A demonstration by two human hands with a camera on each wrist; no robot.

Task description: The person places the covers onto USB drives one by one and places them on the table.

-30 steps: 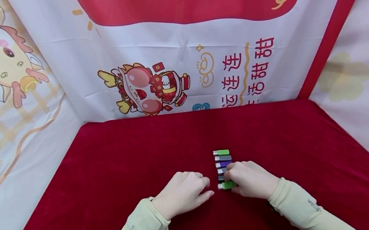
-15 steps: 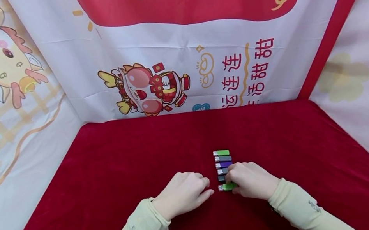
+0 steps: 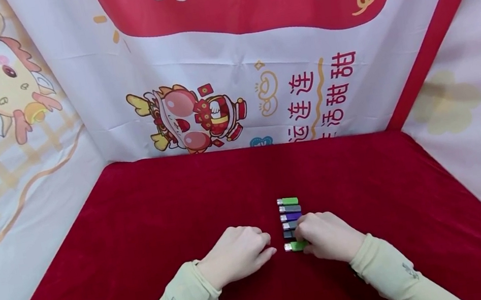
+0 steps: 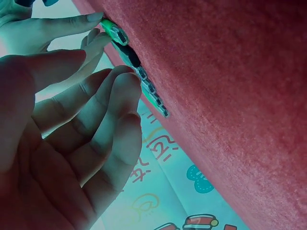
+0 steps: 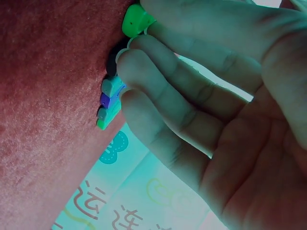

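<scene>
Lighters with metal tops lie side by side in a column on the red cloth, tops pointing left. At the near end, my right hand (image 3: 330, 236) pinches a green lighter (image 3: 296, 246) between thumb and fingertips; its base (image 5: 135, 21) shows in the right wrist view. Just beyond lies a black lighter (image 3: 289, 234), partly covered by my fingers. Farther up come a grey lighter (image 3: 289, 225), a purple one (image 3: 290, 217), another grey one (image 3: 292, 209) and a far green one (image 3: 291, 201). Left of the column, my left hand (image 3: 236, 253) rests with loosely bent fingers, holding nothing.
Red velvet cloth (image 3: 173, 195) covers the table. A printed white banner (image 3: 226, 49) hangs along the back edge, and patterned curtains (image 3: 478, 163) flank both sides.
The near green lighter has slid slightly toward me with my right hand's fingers, widening the space between it and the black lighter. My left hand stays in place.
</scene>
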